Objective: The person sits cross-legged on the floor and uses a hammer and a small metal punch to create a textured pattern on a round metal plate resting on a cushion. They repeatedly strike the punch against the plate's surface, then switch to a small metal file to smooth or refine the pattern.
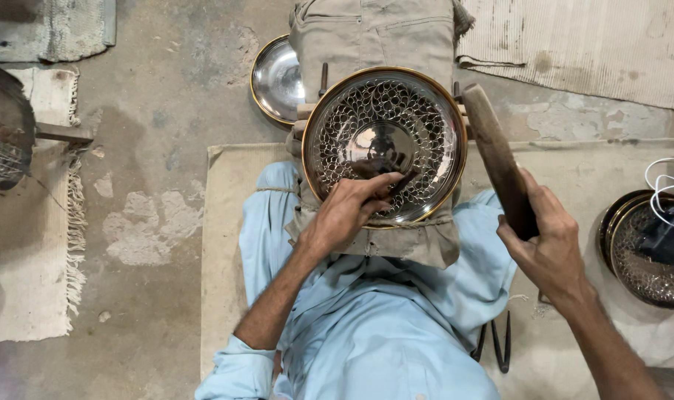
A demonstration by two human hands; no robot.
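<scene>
Left hand [349,215] presses tool on patterned plate [385,141] above concrete floor [166,111].

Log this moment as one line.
left hand: holds tool on patterned plate | right hand: grips raised wooden mallet

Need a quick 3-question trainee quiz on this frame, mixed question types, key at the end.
1. True or false: the right hand holds a wooden mallet raised beside the engraved metal plate.
2. Where does the left hand rest? A) on the floor B) on the near part of the engraved metal plate, pinching a small dark tool C) on the white cable
3. What lies behind the engraved metal plate, partly hidden under the folded beige cloth?

Key
1. True
2. B
3. A plain shiny plate with a gold rim
</scene>
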